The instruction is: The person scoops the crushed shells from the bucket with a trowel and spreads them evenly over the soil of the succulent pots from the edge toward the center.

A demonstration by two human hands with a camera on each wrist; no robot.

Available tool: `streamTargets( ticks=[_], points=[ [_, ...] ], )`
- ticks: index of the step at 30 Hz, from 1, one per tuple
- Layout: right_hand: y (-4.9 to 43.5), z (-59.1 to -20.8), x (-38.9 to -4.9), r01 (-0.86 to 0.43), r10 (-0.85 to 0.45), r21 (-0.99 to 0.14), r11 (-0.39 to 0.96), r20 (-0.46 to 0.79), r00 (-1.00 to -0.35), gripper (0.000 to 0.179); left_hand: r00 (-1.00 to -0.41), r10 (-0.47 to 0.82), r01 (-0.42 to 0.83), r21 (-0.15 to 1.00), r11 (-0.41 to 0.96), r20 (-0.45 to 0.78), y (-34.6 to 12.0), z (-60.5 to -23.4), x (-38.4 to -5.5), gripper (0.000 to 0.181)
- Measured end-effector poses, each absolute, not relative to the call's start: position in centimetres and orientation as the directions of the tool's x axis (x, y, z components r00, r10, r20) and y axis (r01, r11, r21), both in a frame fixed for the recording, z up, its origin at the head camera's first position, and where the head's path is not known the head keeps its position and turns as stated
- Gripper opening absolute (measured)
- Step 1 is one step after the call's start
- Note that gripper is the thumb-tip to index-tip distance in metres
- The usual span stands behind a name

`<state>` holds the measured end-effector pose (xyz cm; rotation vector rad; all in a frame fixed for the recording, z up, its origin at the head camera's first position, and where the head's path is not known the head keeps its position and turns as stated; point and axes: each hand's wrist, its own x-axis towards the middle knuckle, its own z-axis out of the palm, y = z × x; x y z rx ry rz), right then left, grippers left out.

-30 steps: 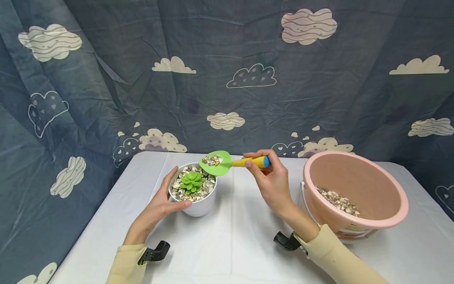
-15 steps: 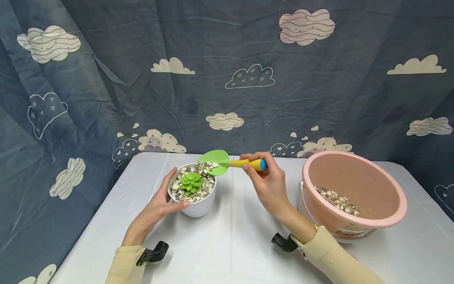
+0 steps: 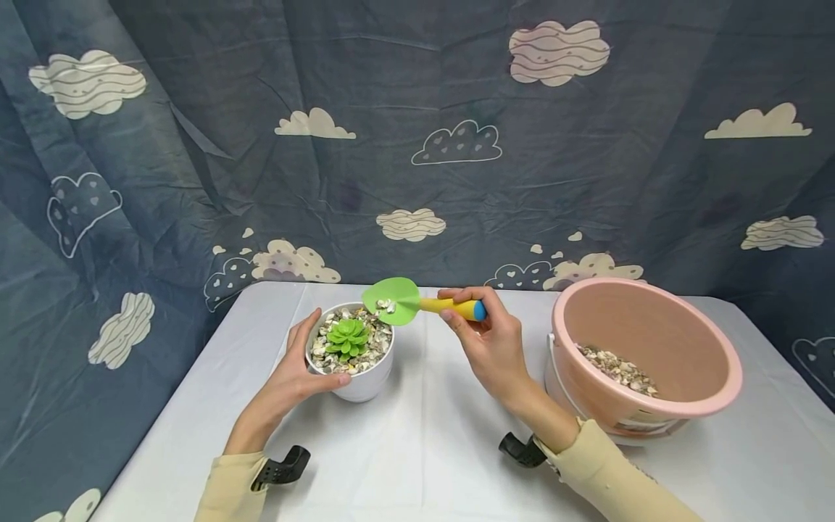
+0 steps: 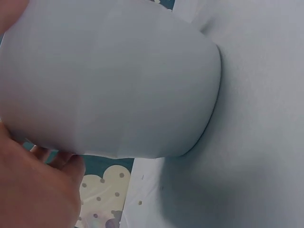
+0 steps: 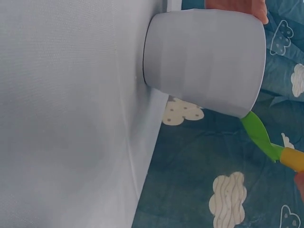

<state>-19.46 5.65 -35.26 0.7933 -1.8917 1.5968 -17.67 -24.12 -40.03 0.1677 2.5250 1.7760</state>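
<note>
A white plant pot (image 3: 362,386) stands on the table, filled with pebbles or shell bits around a green artificial-looking succulent (image 3: 348,338). My left hand (image 3: 287,373) holds it from the left side, thumb at the front rim and fingers curving behind; the left wrist view shows the pot's wall (image 4: 123,80) close up. My right hand (image 3: 499,355) pinches the yellow handle of a small green trowel (image 3: 406,290). Its tilted blade overlaps the pot's right rim, with a few pebbles still on it. In the right wrist view the blade (image 5: 259,135) meets the rim's edge.
To the right stands a large pink bucket (image 3: 652,319) with a layer of pebbles (image 3: 618,371) inside. White cloth covers the table (image 3: 417,464). Behind hangs a dark blue curtain (image 3: 365,174) with cloud prints.
The trowel has tilted toward the pot, and most of its pebbles have slid off into it. My left hand keeps its hold on the pot.
</note>
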Motion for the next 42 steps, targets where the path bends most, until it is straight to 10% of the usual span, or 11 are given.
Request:
streamTargets(
  ticks=[11, 22, 33, 42],
  points=[
    [5.8, -37.0, -20.5, -0.778, -0.125, -0.611, 0.143, 0.769, -0.627, 0.026, -0.970, 0.239, 0.079, 0.987, 0.137, 0.044, -24.4, -40.4, -17.3, 0.106],
    [5.9, -37.3, -20.5, -0.826, -0.136, -0.548, 0.129, 0.816, -0.562, 0.030, -0.987, 0.156, 0.064, 0.963, 0.261, 0.023, -24.2, -40.4, -17.4, 0.113],
    [6.2, -37.4, -20.9, -0.573, 0.022, -0.811, -0.122, 0.575, -0.818, 0.017, -0.990, 0.137, 0.055, 0.954, 0.294, 0.015, -23.8, -40.1, -17.5, 0.113],
    [6.5, -37.1, -20.3, -0.430, 0.043, -0.856, -0.287, 0.437, -0.899, 0.026, -0.992, 0.126, 0.038, 0.955, 0.293, 0.000, -23.8, -40.2, -17.5, 0.114]
  ],
)
